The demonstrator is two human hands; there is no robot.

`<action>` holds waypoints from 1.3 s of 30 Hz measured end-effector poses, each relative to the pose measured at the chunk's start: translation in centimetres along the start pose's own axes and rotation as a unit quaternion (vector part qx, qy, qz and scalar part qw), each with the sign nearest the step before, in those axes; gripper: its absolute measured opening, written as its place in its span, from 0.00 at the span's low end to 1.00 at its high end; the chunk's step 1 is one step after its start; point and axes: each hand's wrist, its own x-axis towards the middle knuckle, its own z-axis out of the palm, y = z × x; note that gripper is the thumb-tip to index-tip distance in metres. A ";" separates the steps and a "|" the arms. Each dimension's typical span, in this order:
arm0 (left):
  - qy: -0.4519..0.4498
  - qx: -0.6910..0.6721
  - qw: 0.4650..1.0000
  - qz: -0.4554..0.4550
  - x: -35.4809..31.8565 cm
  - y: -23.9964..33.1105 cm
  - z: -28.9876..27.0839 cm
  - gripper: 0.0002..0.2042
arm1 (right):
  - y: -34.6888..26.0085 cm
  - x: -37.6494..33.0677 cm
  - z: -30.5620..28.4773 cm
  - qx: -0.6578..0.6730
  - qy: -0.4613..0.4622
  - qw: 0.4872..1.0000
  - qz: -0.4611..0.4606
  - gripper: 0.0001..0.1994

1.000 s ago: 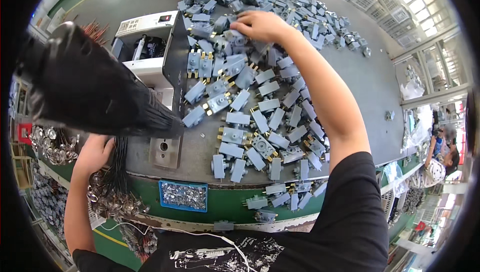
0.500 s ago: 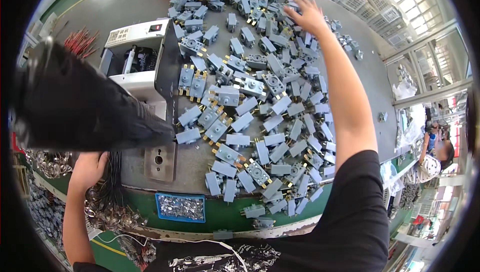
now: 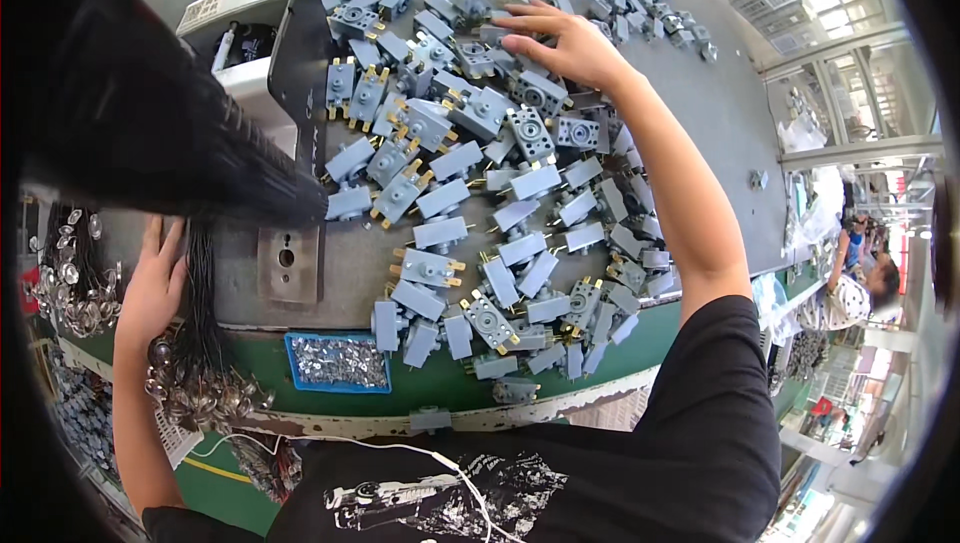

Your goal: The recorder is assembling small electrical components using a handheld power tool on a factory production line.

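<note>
Many small grey box-shaped electrical parts with brass-coloured terminals (image 3: 487,323) lie heaped across the dark table. My right hand (image 3: 570,43) reaches over the far part of this heap, its fingers stretched out to the left and touching or just above the parts. A few parts by its fingertips look smeared. At the left, my left hand (image 3: 152,288) rests near the table's front edge with fingers extended. Beside it hangs a bundle of black wires (image 3: 202,283) with shiny metal ends at the bottom. I see nothing held in either hand.
A white-cased machine (image 3: 240,3) stands at the left, partly covered by a large dark blurred shape (image 3: 170,123). A metal plate with a hole (image 3: 290,278) is at its foot. In front sits a blue tray (image 3: 385,388) of small metal pieces. Another person (image 3: 845,293) is far right.
My right hand has swept left and nearer over the heap, and parts there have shifted. My left hand's fingers now show more fully. The whole view has shifted.
</note>
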 end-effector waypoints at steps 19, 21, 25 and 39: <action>0.008 -0.008 0.999 0.040 0.4 1.5 -0.4 0.33 | -10.2 12.0 4.9 -0.068 0.046 0.985 -0.152 0.37; 0.015 -0.008 0.999 0.044 0.8 1.4 -0.5 0.33 | -10.9 12.0 6.1 -0.078 -0.068 0.988 -0.115 0.36; 0.022 -0.015 0.999 0.036 -0.1 1.3 -1.2 0.32 | -10.5 6.7 2.9 -0.004 -0.111 0.983 -0.148 0.25; 0.043 0.008 0.998 0.055 0.1 0.5 -0.1 0.33 | -0.2 2.3 -4.5 -0.020 0.065 0.998 0.003 0.27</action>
